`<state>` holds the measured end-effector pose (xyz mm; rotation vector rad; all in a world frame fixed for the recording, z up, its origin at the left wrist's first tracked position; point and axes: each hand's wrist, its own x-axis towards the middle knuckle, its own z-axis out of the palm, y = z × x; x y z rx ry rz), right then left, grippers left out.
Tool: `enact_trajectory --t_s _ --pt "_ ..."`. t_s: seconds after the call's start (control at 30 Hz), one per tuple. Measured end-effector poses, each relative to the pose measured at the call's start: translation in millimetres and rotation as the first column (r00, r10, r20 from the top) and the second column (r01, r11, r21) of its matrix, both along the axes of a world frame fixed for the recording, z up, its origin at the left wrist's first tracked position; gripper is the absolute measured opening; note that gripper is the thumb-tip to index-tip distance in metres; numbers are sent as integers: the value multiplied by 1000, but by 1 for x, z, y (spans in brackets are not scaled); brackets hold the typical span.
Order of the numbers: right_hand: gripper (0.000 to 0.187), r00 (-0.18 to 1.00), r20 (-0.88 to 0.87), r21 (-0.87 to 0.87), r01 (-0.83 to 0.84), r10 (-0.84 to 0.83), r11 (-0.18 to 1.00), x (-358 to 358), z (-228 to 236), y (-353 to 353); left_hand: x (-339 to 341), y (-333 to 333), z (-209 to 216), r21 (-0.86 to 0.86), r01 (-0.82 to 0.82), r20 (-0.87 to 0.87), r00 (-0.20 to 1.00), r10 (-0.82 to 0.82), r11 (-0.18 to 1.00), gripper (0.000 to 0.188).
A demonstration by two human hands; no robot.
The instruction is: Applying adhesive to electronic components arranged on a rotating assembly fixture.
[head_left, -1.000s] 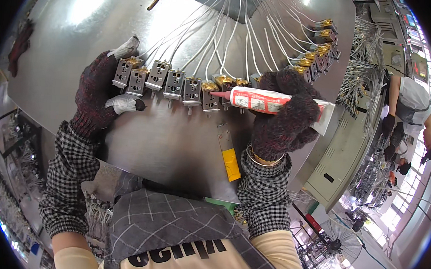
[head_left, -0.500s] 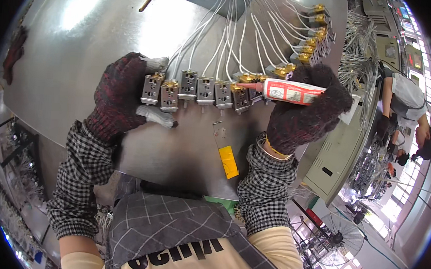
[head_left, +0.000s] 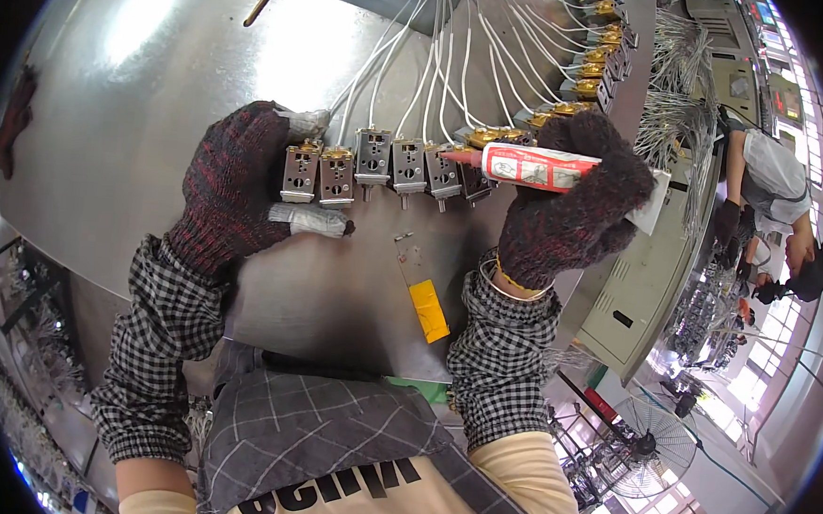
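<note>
My right hand (head_left: 575, 201), in a dark red-black knit glove, grips a red-and-white squeeze tube (head_left: 541, 168). Its red nozzle points left, the tip at the top edge of a small metal thermostat-like unit (head_left: 443, 176) in the row. White wires run up from these boxy units, several of which have gold-coloured tops. At the row's left end my gloved left hand (head_left: 237, 185) has thumb and forefinger, both wrapped in grey tape, spread above and below the leftmost unit (head_left: 300, 173). The forefinger lies by that unit's top. My right fingers partly hide the units behind the tube.
The row curves up to more gold-topped units (head_left: 594, 70) at the far right. A yellow-taped strip (head_left: 429, 311) lies on the metal table (head_left: 134, 165) nearer me. A brown rod (head_left: 262, 1) rests at the back. Another person (head_left: 770, 175) works at the right, past a beige cabinet (head_left: 630, 299).
My right hand has moved the tube left, its nozzle passing from one unit to the neighbouring one. My left hand keeps its place beside the row. The view has shifted slightly.
</note>
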<state>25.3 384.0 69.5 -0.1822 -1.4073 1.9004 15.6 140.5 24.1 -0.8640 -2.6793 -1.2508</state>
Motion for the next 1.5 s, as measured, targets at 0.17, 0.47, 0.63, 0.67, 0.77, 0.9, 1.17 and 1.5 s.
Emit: enact_trajectory --t_s 0.17,0.47,0.63,0.67,0.77,0.9,1.17,1.5 --pt "39 999 32 186 -16 10 982 4 -7 7 1 1 1 -52 -12 -18 1000 11 999 86" --pt "46 999 43 183 -3 -5 983 1 -9 -3 1 -3 -1 -71 -11 -9 1000 10 997 87" --pt "38 997 17 67 -74 73 995 2 -8 -10 0 0 1 -53 -3 -3 1000 2 999 88" --pt "38 997 17 66 -76 75 995 3 -8 -11 0 0 1 -76 -5 -34 999 2 997 87" --pt "41 994 21 161 -112 110 981 6 -12 -7 1 -2 1 -100 -24 -31 999 21 995 87" --pt "42 978 -106 -153 -193 178 969 1 -8 -11 3 -2 -8 -94 -58 -62 997 53 994 84" --pt "44 993 88 139 -92 80 986 -3 -12 -26 -1 0 2 -100 -35 -32 999 32 994 84" --pt "49 998 57 104 -26 21 994 0 -6 -32 1 3 -2 -70 -63 -9 998 63 996 83"
